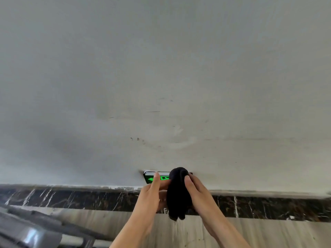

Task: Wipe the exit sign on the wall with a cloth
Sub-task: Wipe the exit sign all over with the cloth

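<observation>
A green lit exit sign (150,177) with a dark frame is mounted low on the pale wall, just above the skirting. A bunched black cloth (177,192) hangs in front of the sign's right half and hides it. My right hand (195,190) grips the cloth from the right, thumb on its upper part. My left hand (152,192) is at the cloth's left side, index finger raised across the sign's face and other fingers touching the cloth.
A dark marble skirting band (71,197) runs along the wall's base, with pale wood-grain floor (107,219) below. A grey metal object (32,231) occupies the bottom left corner. The grey wall (161,68) fills the upper view.
</observation>
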Demonstrator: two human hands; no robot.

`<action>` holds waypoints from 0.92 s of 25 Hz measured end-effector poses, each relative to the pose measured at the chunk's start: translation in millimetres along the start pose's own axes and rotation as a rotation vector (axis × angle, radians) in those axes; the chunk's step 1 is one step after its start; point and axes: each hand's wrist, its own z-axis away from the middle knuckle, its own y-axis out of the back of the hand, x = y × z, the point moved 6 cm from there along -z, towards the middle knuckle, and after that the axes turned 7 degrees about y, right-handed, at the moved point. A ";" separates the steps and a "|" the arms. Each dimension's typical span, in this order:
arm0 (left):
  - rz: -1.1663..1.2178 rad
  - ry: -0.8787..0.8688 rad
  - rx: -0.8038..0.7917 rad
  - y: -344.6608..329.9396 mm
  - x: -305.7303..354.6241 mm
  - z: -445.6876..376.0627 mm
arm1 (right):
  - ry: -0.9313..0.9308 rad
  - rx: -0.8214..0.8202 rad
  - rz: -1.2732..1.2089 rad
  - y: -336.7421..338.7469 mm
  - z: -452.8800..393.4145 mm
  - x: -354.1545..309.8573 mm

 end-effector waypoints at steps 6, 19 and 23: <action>0.082 0.044 -0.057 -9.1 -12.5 -41.7 | -0.023 0.031 0.132 6.4 -20.9 14.9; -0.365 -0.362 0.290 35.2 -117.0 -246.1 | 0.042 0.151 0.133 -24.1 -172.4 193.7; -0.605 -0.692 0.444 50.9 -132.5 -305.1 | 0.079 0.169 0.088 -32.4 -212.3 251.5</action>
